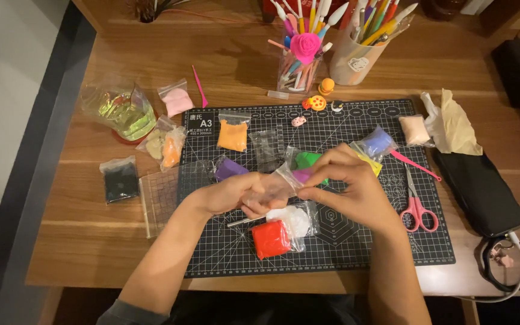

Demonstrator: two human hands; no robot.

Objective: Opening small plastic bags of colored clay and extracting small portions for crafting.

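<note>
Both hands meet above the cutting mat (344, 241) on the worktop: left hand (233, 195) pinching a small clear bag (272, 186), right hand (347, 183) pinching its top edge. Step judged: opening the bag. Next calls for parting the seal. A red clay packet (271, 238) lies just below.

A cutting mat (332, 241) lies on the middle of the tabletop (79, 241). Above the mat's centre, both hands meet on a small plastic bag (272, 186), the left hand (230, 195) to its left, the right hand (344, 180) to its right. Just near of them on the mat lies a bagged clay block (270, 239). Scissors (415, 207) lie at the mat's right edge. Two tool cups (356, 60) stand beyond the mat's far edge. More bags (164, 144) lie left of the mat.
</note>
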